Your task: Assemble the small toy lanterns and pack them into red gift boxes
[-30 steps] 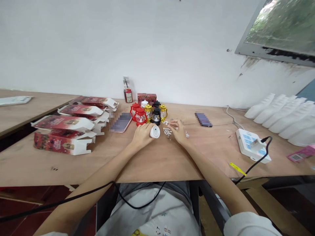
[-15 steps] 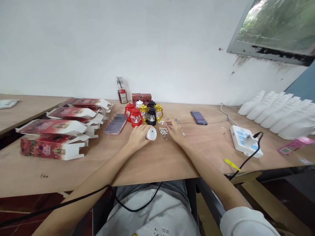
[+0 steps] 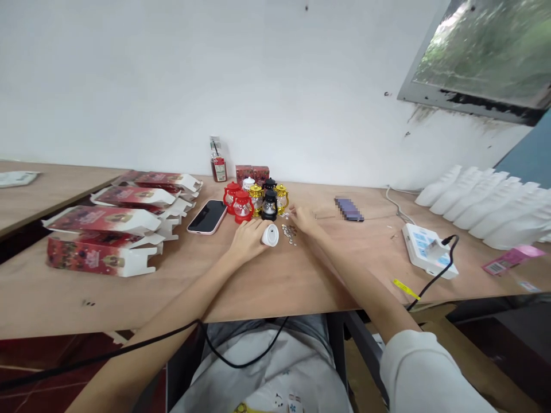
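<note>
My left hand [image 3: 248,241] is closed around a small white lantern [image 3: 271,235], tipped so that its round base faces me. Just to its right lie several small silver discs [image 3: 289,233], which look like button cells. My right hand [image 3: 303,220] is beyond them over some tiny pale parts [image 3: 286,214], its fingertips drawn together; whatever they pinch is too small to make out. Behind my left hand stand several little lanterns: red ones [image 3: 243,206], gold ones [image 3: 282,198], black ones [image 3: 270,205] and a white one [image 3: 248,183].
Open red printed boxes [image 3: 99,256] lie stacked at the left. A phone [image 3: 207,217] is left of the lanterns, another [image 3: 349,209] to the right. A bottle [image 3: 218,163] stands by the wall. Rightward are a power strip [image 3: 428,249], a black cable and white stacked pieces [image 3: 477,201].
My right hand has shifted slightly up and left, with its fingers drawn closer together. My left hand keeps hold of the white lantern. The whole view has shifted slightly.
</note>
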Demonstrator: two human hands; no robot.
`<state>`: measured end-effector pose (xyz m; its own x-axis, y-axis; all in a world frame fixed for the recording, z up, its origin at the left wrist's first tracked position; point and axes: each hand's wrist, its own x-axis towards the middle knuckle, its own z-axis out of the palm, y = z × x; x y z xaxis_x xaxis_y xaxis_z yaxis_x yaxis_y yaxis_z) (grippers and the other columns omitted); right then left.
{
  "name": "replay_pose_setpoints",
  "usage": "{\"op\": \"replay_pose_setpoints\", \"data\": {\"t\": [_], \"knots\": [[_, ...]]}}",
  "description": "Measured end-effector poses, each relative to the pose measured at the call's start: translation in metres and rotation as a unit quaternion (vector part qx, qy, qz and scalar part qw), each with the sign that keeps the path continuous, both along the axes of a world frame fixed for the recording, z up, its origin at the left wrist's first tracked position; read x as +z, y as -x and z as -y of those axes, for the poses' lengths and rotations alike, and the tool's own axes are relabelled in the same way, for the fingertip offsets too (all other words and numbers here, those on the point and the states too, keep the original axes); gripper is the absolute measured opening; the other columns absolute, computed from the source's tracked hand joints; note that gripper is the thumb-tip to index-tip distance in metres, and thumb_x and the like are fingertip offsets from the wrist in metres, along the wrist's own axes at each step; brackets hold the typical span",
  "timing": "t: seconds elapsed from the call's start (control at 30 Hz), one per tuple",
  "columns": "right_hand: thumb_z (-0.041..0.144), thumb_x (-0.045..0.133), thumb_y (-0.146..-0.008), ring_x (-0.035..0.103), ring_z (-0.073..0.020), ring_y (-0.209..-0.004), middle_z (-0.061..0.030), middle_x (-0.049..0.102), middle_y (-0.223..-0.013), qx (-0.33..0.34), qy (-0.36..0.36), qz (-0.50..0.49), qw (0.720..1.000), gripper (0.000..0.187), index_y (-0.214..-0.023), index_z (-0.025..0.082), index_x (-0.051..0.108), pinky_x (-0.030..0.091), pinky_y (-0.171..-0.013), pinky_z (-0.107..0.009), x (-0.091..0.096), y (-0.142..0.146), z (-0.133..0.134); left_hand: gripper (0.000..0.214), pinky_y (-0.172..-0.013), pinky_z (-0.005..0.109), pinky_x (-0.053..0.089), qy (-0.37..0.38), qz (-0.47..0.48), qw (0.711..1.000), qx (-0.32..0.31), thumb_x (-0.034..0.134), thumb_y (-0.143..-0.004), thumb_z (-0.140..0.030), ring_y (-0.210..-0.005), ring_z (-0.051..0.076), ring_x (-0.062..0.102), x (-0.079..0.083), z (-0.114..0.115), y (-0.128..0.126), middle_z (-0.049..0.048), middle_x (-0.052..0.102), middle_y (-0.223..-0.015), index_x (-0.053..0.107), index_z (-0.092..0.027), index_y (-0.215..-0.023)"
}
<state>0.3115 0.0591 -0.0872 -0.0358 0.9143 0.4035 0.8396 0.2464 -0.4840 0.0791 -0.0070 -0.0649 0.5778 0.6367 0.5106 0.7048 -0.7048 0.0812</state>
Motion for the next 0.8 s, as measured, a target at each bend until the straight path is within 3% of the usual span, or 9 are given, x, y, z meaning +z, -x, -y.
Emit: {"op": "replay_pose_setpoints", "data": {"t": [0.1, 0.4, 0.6, 0.8], "knots": [[0.026, 0.059, -0.082, 0.064, -0.0207, -0.094, -0.0101, 0.07, -0.097, -0.03, 0.049, 0.009, 0.998, 0.02, -0.1, 0.016, 0.061, 0.045, -0.087, -0.032, 0.004, 0.007, -0.007, 0.034, -0.076, 0.034, 0.04, -0.002, 0.009, 1.0, -0.006, 0.06, -0.074, -0.026, -0.093, 0.023, 0.058, 0.0, 0.001, 0.0, 0.0075, 0.065, -0.103, 0.054, -0.02, -0.107], [0.021, 0.054, -0.082, 0.065, -0.0206, -0.09, -0.0108, 0.072, -0.092, -0.044, 0.071, -0.012, 0.996, 0.018, -0.089, 0.014, 0.069, 0.046, -0.084, -0.029, -0.004, 0.022, -0.024, 0.033, -0.073, 0.033, 0.038, 0.002, 0.005, 1.0, 0.003, 0.06, -0.073, -0.025, -0.091, 0.023, 0.058, 0.001, 0.003, -0.001, 0.0065, 0.066, -0.102, 0.054, -0.021, -0.105], [0.017, 0.053, -0.08, 0.066, -0.019, -0.086, -0.0095, 0.073, -0.091, -0.033, 0.083, -0.034, 0.995, 0.022, -0.093, 0.013, 0.07, 0.047, -0.081, -0.027, -0.002, 0.015, -0.034, 0.033, -0.072, 0.033, 0.037, 0.004, -0.004, 1.0, 0.004, 0.06, -0.075, -0.027, -0.091, 0.023, 0.059, 0.002, 0.002, -0.002, 0.0067, 0.066, -0.1, 0.054, -0.02, -0.107], [0.015, 0.062, -0.072, 0.066, -0.0226, -0.084, -0.0079, 0.073, -0.083, 0.0, 0.075, -0.048, 0.996, 0.015, -0.084, 0.013, 0.071, 0.048, -0.079, -0.027, -0.003, 0.014, -0.036, 0.034, -0.073, 0.033, 0.037, 0.0, -0.008, 1.0, 0.001, 0.061, -0.074, -0.027, -0.091, 0.023, 0.058, 0.001, 0.001, -0.001, 0.0065, 0.066, -0.101, 0.054, -0.02, -0.107]]}}
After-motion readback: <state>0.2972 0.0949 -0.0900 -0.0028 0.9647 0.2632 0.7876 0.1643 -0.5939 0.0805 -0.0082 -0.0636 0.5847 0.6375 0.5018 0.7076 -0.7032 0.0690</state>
